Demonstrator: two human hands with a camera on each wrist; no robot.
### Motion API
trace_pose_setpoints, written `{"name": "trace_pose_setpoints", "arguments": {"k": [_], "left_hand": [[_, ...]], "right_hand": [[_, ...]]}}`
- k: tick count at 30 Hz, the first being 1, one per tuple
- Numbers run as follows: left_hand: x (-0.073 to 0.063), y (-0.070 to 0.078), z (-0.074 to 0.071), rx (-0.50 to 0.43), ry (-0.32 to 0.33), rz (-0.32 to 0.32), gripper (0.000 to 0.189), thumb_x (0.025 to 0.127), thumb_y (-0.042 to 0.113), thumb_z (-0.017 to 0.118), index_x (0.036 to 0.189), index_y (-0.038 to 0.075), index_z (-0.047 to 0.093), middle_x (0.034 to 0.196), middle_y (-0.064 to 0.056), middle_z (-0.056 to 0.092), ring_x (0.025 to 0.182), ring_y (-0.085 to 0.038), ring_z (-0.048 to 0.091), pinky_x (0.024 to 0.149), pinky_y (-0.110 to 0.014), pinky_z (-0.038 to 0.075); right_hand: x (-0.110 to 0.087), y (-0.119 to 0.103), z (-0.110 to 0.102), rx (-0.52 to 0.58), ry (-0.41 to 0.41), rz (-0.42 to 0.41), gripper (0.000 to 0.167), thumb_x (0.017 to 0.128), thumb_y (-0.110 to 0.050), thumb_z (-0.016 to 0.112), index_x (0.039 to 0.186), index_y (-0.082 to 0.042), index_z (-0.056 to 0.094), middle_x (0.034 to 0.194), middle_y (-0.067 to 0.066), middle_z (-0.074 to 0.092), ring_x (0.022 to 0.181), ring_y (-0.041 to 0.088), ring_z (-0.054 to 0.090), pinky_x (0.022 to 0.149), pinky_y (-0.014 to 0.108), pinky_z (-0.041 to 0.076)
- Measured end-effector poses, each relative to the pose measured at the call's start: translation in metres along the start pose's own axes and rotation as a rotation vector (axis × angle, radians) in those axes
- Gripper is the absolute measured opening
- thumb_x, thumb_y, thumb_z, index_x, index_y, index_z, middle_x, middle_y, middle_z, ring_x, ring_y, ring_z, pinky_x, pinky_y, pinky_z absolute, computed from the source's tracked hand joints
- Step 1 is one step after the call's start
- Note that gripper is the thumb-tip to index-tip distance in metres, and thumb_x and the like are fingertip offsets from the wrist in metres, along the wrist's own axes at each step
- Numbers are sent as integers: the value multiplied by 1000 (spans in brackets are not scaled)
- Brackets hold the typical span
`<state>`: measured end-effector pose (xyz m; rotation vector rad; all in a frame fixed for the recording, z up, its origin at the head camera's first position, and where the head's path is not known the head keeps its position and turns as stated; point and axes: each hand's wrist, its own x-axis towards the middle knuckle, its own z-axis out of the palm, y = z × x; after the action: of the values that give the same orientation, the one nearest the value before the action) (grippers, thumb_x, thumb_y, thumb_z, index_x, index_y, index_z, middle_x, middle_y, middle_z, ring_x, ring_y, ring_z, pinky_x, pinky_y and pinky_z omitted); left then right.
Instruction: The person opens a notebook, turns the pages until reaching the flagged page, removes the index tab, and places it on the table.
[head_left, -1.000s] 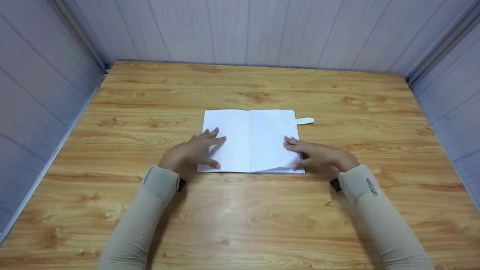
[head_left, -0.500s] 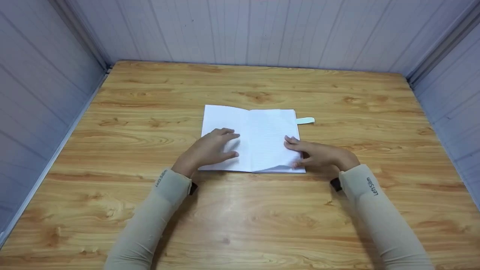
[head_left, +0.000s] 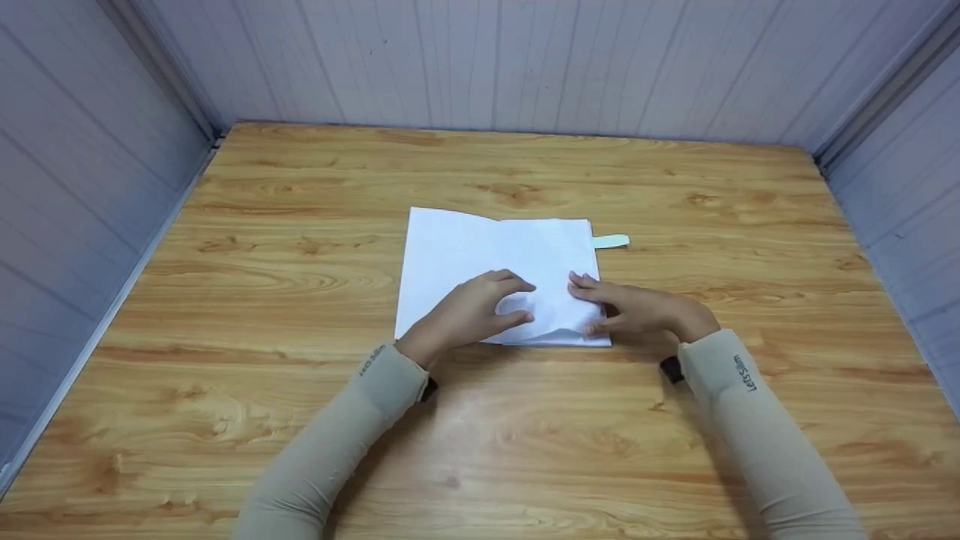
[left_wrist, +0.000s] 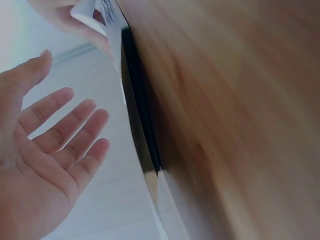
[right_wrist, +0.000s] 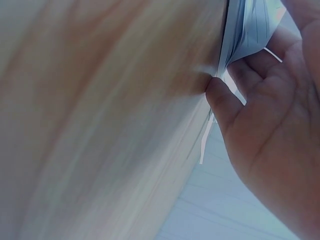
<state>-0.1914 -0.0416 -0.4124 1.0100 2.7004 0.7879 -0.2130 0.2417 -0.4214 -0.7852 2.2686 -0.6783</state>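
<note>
An open notebook with white, faintly lined pages lies on the wooden table. My left hand is over its middle, around the inner fold, with fingers relaxed and thumb apart. In the left wrist view, the left palm faces the camera and holds nothing. My right hand rests at the right page's outer edge, fingers on the paper and thumb near the lower corner. Beside that thumb the lined page buckles upward in the right wrist view. The left page's far corner stands slightly raised.
A pale green tab sticks out from the notebook's right side. The wood-grain table extends around it, bounded by a pale panelled wall at the back and panels on both sides.
My left hand has moved right from the left page's outer edge to the notebook's middle. The left page's far edge has risen a little. My right hand stays in place.
</note>
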Motion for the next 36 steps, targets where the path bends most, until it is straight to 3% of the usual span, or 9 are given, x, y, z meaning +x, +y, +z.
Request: {"name": "trace_pose_setpoints", "arguments": {"k": [7,15,27,36], "left_hand": [[13,13,8,1,-39,68,44,92,33,64,130,9,60,127,-5,62,120,-19,58,102,-35,47],[22,20,13,-26,-75,98,43,90,30,67,126,7,63,123,-5,66,110,-18,63,94,-33,51],[30,24,19,-45,-103,122,29,88,16,70,117,8,70,115,-4,71,98,-17,68,87,-28,54],[30,23,19,-102,-104,102,25,90,5,64,114,6,71,112,-6,72,99,-15,68,88,-27,54]], "right_hand": [[-1,0,0,-14,14,-15,75,95,-34,58,153,-7,18,163,9,0,149,31,-2,119,53,11],[-2,0,0,1,31,-37,75,95,-36,57,153,-7,19,163,8,2,149,31,-1,118,54,13],[-2,-4,-3,-4,5,-12,77,95,-38,57,153,-8,17,163,8,0,150,30,-2,119,53,12],[-4,-9,-1,-42,68,2,81,93,-41,58,153,-8,16,163,8,1,150,30,-1,119,54,12]]}}
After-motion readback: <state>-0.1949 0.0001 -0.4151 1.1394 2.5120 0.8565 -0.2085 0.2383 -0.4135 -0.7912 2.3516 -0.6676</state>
